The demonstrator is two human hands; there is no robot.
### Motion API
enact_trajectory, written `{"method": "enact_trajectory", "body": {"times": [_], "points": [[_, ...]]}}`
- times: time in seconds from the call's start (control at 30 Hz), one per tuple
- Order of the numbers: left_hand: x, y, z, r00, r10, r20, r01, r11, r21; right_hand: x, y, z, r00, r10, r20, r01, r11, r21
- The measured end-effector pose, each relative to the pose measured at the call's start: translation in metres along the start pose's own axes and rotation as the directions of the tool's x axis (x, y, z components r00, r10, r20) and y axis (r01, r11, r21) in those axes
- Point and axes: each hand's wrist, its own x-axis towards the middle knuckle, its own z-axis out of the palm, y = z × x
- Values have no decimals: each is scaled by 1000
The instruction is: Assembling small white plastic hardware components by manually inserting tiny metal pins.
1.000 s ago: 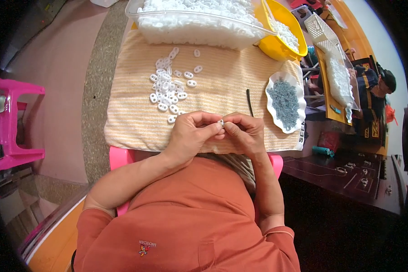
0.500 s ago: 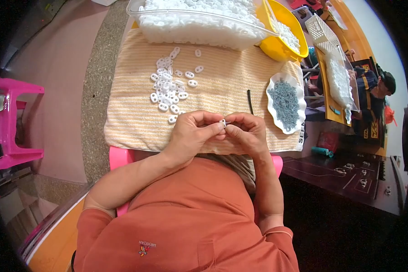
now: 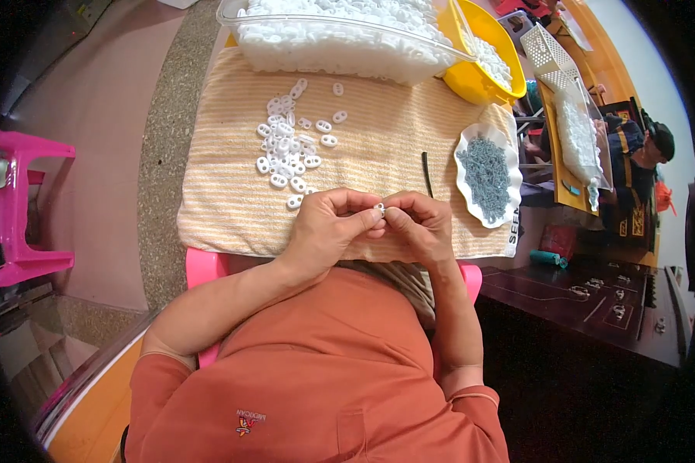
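Observation:
In front of my belly, both hands meet at the near edge of a striped towel (image 3: 378, 123). My left hand (image 3: 336, 224) is closed, its thumb and forefinger pinching a small white plastic piece (image 3: 381, 209). Facing it, my right hand (image 3: 421, 224) is closed too, its fingertips pressed against the piece's right side. Whatever lies between those right fingers is hidden. Beyond my left hand lies a loose pile of white oval two-hole pieces (image 3: 284, 147). To the right, a white scalloped dish (image 3: 469, 199) holds many tiny grey-blue parts (image 3: 486, 174).
A thin black rod (image 3: 426, 174) lies beyond my right hand. At the back stand a clear bin (image 3: 347, 38) of white pieces and a yellow basin (image 3: 471, 86). A pink stool (image 3: 23, 208) is at far left. Another person (image 3: 633, 154) sits at the right beside a low table.
A thin grey pin that showed between the white piece and my right fingertips is now out of sight. My right fingertips have closed in on the piece; otherwise the hands stay put.

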Motion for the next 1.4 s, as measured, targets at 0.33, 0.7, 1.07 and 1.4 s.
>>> {"method": "enact_trajectory", "body": {"times": [0.33,0.7,1.07,1.4], "points": [[-1,-1,0,1000,-2,-4,2,1000,-30,0,-2,1,999,33,-35,-36,995,-95],[-3,3,-1,999,-36,29,38,994,-100,-2,-13,5,996,55,-75,-56,998,-12],[-2,14,-3,998,-9,-68,-4,983,-185,7,-2,-15,995,14,-94,-13,1000,7],[6,28,-13,982,97,-159,-132,966,-220,9,-16,-1,988,-155,11,135,825,-548]]}}
